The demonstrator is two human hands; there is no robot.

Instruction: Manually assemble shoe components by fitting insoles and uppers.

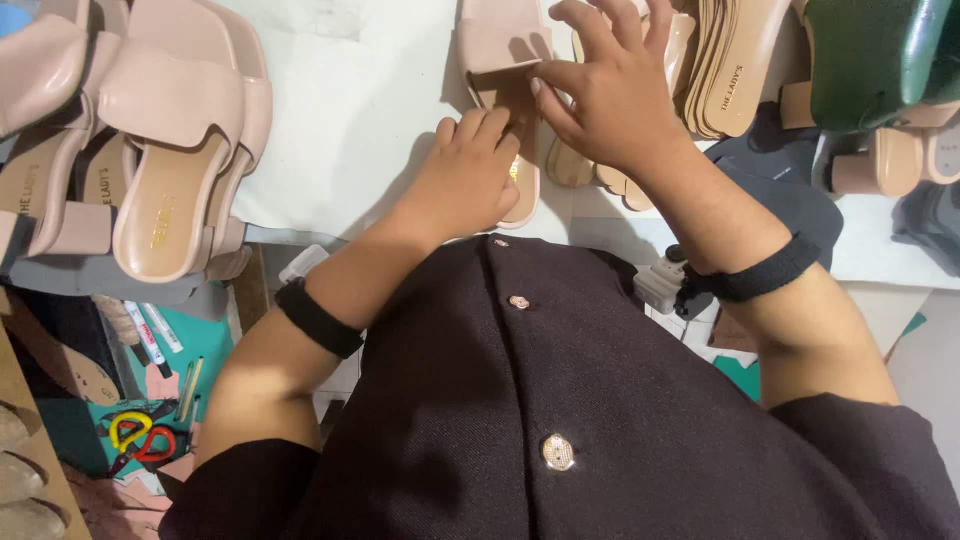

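Observation:
A pale pink slide sandal [500, 60] lies on the white work table [350, 110], toe end toward me. My left hand [470, 175] presses flat on its heel end and insole. My right hand [605, 90] rests on the sandal's strap edge, thumb and fingers spread over it. Both wrists wear black bands. A stack of tan insoles [725, 60] stands just right of my right hand.
Several finished pink sandals [170, 130] pile at the left. A dark green shoe last [875, 55] and block heels [880, 160] sit at the right. Markers [150, 330] and red-yellow scissors [140, 440] lie lower left. My dark buttoned garment fills the foreground.

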